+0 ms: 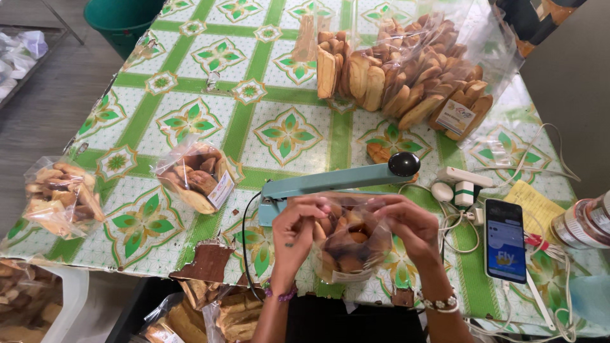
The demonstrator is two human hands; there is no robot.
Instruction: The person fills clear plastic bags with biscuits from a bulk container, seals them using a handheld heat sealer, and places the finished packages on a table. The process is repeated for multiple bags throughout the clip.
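My left hand [293,230] and my right hand [412,223] pinch the top corners of a clear plastic bag of brown biscuits [348,249] and hold it upright at the table's near edge. The bag's mouth lies just below the teal arm of a heat sealer [330,181], whose black knob [403,164] is raised to the right. A beaded bracelet is on each wrist.
Two filled biscuit bags [198,176] [58,197] lie to the left. A large open bag of long biscuits [406,73] sits at the back. A phone [504,240], white adapters and cables [464,190], a yellow note and a jar [583,223] are on the right. More bags lie below the table edge.
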